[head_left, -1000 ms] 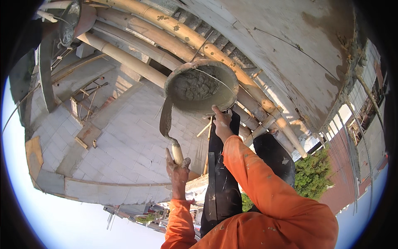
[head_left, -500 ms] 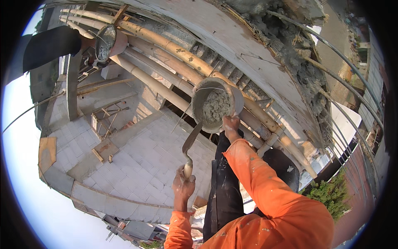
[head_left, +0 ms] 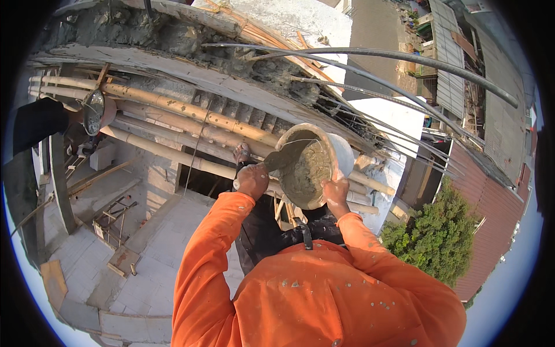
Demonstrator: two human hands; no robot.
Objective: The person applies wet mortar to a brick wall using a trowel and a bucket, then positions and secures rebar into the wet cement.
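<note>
A mortar-smeared bucket point(head_left: 343, 151) is tipped toward me above the bamboo poles. Wet grey mortar point(head_left: 315, 173) lies inside it, and a thin wire handle crosses its mouth. My right hand point(head_left: 335, 195) is closed on the near right part of the rim. Wrapped round a trowel handle is my left hand point(head_left: 253, 181), just left of the bucket. The trowel's blade point(head_left: 282, 159) reaches over the left rim into the bucket's mouth. The blade tip's contact with the mortar is hard to make out.
Bamboo poles point(head_left: 191, 114) run below a concrete edge with rough mortar point(head_left: 156, 34). Steel bars point(head_left: 416, 63) jut out at the right. At far left, another person's dark sleeve point(head_left: 40, 122) is beside a second mortar bucket point(head_left: 108, 111). A tiled floor point(head_left: 167, 248) lies far below.
The view has swung right. My left hand has brought the trowel up from below the bucket to its left rim, blade now in the mouth. My right hand still grips the rim.
</note>
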